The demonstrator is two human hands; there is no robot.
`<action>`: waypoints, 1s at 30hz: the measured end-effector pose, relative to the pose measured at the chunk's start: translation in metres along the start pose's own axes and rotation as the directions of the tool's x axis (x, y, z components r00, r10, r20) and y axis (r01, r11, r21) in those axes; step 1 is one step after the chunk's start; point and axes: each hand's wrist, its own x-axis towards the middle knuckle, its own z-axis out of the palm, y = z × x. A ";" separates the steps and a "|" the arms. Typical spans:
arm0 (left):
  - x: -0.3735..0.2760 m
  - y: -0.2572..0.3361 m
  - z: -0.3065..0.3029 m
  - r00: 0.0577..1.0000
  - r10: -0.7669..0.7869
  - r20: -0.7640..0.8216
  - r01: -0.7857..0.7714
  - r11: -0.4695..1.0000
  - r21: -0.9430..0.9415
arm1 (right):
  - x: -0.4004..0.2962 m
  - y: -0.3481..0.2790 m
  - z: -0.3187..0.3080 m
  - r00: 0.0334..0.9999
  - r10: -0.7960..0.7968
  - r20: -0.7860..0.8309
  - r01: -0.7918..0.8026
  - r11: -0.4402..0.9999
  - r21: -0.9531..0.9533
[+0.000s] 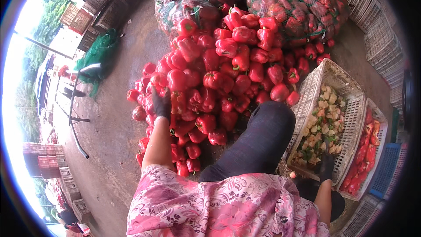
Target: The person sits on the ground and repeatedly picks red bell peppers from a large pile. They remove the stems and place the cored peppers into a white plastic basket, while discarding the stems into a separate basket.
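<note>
My left hand [161,105], in a dark glove, reaches into the left side of a large heap of red bell peppers [215,80]. Its spread fingers touch a red bell pepper [159,80]; whether they grip it is unclear. My right hand [327,166], also gloved, is low over the near inner side of a pale plastic crate [352,130]. From its fingers sticks out a slim tool [327,145], perhaps a knife, mostly hidden in shadow. Inside this crate are cut pepper cores [320,128] with green stems.
Beside the crate, a narrower crate [383,131] holds opened red peppers [363,158]. Full mesh sacks of peppers [279,6] lie behind the heap. Stacked crates [381,39] line the right. A metal frame [74,105] and green netting [100,52] stand left. My bent knee [273,121] juts between heap and crate.
</note>
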 end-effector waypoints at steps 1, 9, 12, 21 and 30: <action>0.009 0.021 0.007 0.996 0.041 0.075 -0.029 0.989 -0.145 | 0.003 0.006 0.001 0.992 -0.110 -0.063 0.106 0.992 -0.073; 0.078 -0.004 0.063 0.832 -0.334 0.442 0.328 0.940 0.094 | -0.039 -0.040 0.012 0.991 -0.081 -0.108 0.065 0.987 -0.148; 0.085 -0.033 0.087 0.832 -0.274 0.483 0.264 0.960 0.090 | -0.050 -0.041 0.013 0.987 0.026 -0.162 -0.023 1.000 0.017; 0.045 0.008 0.067 0.985 -0.057 0.163 0.034 0.989 0.146 | -0.009 0.011 0.003 0.970 -0.166 -0.178 0.181 0.981 0.073; 0.016 0.066 0.063 0.967 -0.038 0.252 -0.086 0.882 0.464 | -0.022 0.011 0.005 0.970 0.037 -0.241 0.045 0.945 0.325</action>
